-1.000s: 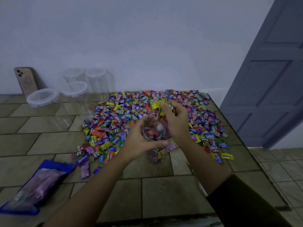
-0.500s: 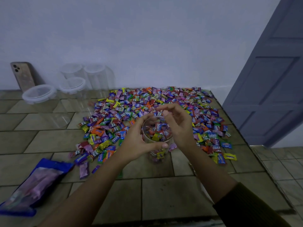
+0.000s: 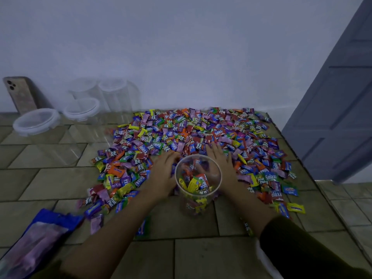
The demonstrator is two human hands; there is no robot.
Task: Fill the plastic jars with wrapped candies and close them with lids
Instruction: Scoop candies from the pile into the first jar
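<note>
Leftmost, at the near left corner of the worktop point(image 3: 50, 184), a blue candy bag point(image 3: 34, 244) is seen lying flat, partly cut off by the frame. At the far left, by the back edge, a phone point(image 3: 20, 95) is leaned against the wall. Just right of it four clear lidded jars point(image 3: 38, 125) are grouped near the back edge, two in front and two behind.

The right half of the worktop, from the back edge toward the middle, is covered by a wide spread of wrapped candies point(image 3: 201, 133). At the near side of that spread the left hand point(image 3: 163, 172) is laid palm down on the candies, just left of the open jar point(image 3: 198, 200). Its grip is released, with the fingers stretched toward the jar's rim, though with the motion blur it cannot be told whether the fingertips touch the jar.

The open jar is stood upright near the middle of the worktop, lidless and partly filled with candies. Just right of and behind it the right hand point(image 3: 219, 164) is spread flat on the candies, its grip released, with the fingers straight and apart. Part of it is seen through the jar's wall. A dark sleeve point(image 3: 302, 248) is worn on the right forearm. Past the right edge a grey-blue door point(image 3: 332, 117) is seen.
</note>
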